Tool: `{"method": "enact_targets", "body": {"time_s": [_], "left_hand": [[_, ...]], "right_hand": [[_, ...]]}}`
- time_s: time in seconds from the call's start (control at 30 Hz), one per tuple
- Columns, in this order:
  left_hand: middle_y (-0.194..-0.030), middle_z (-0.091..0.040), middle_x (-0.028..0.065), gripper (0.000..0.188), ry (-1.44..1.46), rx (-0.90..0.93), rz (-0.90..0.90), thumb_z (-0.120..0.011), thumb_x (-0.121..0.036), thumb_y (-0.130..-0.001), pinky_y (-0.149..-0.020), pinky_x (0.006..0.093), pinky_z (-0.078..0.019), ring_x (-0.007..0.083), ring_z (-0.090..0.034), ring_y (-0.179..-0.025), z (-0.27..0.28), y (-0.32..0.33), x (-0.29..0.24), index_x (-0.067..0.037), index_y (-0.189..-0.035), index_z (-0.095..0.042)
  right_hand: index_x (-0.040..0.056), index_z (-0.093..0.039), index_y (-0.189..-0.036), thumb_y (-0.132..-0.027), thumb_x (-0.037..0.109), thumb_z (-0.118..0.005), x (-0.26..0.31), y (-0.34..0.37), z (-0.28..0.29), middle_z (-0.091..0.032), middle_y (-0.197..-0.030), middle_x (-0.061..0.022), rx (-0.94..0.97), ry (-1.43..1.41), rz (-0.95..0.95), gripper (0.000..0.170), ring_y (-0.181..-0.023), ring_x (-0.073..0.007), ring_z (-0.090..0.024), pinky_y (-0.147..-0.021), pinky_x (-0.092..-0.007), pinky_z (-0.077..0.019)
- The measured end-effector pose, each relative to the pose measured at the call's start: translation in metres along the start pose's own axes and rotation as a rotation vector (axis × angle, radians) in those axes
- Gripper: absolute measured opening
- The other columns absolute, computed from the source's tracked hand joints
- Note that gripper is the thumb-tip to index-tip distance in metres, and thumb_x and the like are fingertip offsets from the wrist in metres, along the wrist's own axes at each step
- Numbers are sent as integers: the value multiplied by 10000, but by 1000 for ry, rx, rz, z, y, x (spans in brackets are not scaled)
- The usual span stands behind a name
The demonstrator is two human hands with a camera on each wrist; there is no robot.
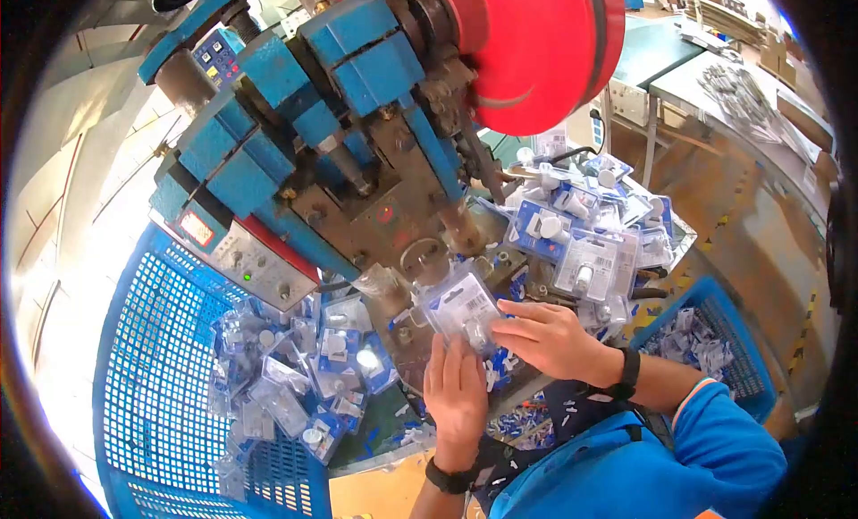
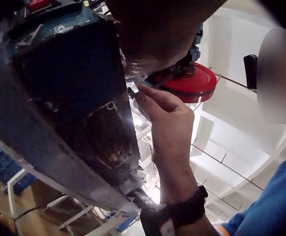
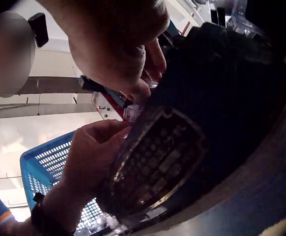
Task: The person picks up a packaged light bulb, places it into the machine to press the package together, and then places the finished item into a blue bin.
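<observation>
A clear blister pack with a printed card (image 1: 460, 306) lies tilted in front of the press's lower tooling. At its near edge is my left hand (image 1: 456, 398), fingers extended over the plastic; in the right wrist view this hand (image 3: 91, 157) pinches the edge. My right hand (image 1: 554, 342) holds the pack's right side, and the left wrist view shows this hand (image 2: 167, 120) with thumb and fingers together at the plastic (image 2: 134, 87). A round white item shows dimly inside the pack. The undersides of the fingers are hidden in the head view.
The blue press (image 1: 375, 72) with its red wheel (image 1: 545, 54) stands over the work spot. Packs are piled at right (image 1: 585, 251) and at left (image 1: 335, 349). A blue basket (image 1: 152, 367) stands left, another blue bin (image 1: 755, 367) lower right.
</observation>
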State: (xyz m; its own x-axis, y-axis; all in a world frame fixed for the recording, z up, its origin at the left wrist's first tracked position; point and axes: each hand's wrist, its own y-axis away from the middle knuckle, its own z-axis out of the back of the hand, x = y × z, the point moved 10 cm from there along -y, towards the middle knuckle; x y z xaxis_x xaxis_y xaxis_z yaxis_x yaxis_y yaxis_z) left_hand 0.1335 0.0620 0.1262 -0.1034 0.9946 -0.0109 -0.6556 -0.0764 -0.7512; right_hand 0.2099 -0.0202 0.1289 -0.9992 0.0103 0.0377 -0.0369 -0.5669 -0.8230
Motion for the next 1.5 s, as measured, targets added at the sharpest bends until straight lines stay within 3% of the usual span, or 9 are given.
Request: {"method": "enact_targets", "body": {"time_s": [0.17,0.27,0.4,0.67,0.87,1.0,1.1,1.27,1.5], "left_hand": [[-1186,-638,166,180,145,-103,87,-708,18,-808,-838,430,-550,403,-652,-1026,21,25,-2,-33,-908,-568],[-1206,-640,141,125,1248,-392,895,-659,-28,-882,-873,423,-562,332,-661,-1037,-2,92,50,-38,-946,-552],[-1227,-622,112,336,2019,-341,1084,-608,-165,-959,-931,382,-556,232,-628,-1102,-20,99,23,-31,-1257,-528],[-1225,-624,107,316,2052,-237,1154,-585,-180,-974,-935,368,-561,237,-641,-1082,-41,120,1,-17,-1240,-534],[-1007,-708,118,185,1400,330,1067,-574,-164,-985,-710,288,-574,213,-706,-890,-58,130,4,-15,-1091,-600],[-784,-644,68,104,513,-53,908,-643,-100,-904,-615,264,-487,171,-637,-701,40,128,79,-3,-911,-606],[-986,-568,132,349,-116,-293,911,-726,-138,-814,-820,381,-447,274,-561,-939,108,163,143,2,-1088,-562],[-1301,-494,234,778,-524,-221,892,-805,-137,-723,-1059,519,-309,404,-432,-1233,139,178,186,-18,-1369,-389],[-1082,-660,128,106,-583,-41,828,-602,-74,-878,-914,406,-489,306,-615,-1044,139,219,237,-79,-947,-683]], "right_hand": [[68,-709,-1008,-765,113,-689,22,2,26,-631,-1232,-69,-30,-189,7,248,-1162,-266,-608,-860,-349,-561],[35,-634,-1187,-823,108,-710,16,-7,40,-599,-1299,-141,-83,-467,-203,379,-1139,-309,-621,-858,-370,-553],[-5,-552,-1289,-882,121,-693,-4,13,14,-665,-1138,-168,-34,-743,-561,449,-987,-271,-686,-788,-340,-556],[-6,-580,-1259,-894,91,-671,-6,43,5,-719,-938,-157,15,-890,-698,388,-795,-160,-706,-675,-293,-549],[19,-630,-1206,-847,71,-682,-20,63,74,-709,-1003,-179,114,-547,-721,366,-825,-243,-713,-705,-338,-556],[0,-675,-1085,-705,40,-686,-57,108,177,-693,-989,-196,464,90,-1013,382,-912,-353,-677,-806,-387,-529],[4,-676,-1051,-662,23,-735,-56,117,191,-683,-940,-167,366,449,-714,393,-917,-371,-649,-836,-409,-506],[11,-678,-1026,-651,21,-755,-26,63,117,-678,-931,-161,424,-100,-619,383,-890,-370,-645,-812,-410,-503],[67,-691,-1011,-758,185,-769,16,10,69,-684,-847,-94,531,-237,-351,290,-785,-277,-656,-667,-385,-507]]}}
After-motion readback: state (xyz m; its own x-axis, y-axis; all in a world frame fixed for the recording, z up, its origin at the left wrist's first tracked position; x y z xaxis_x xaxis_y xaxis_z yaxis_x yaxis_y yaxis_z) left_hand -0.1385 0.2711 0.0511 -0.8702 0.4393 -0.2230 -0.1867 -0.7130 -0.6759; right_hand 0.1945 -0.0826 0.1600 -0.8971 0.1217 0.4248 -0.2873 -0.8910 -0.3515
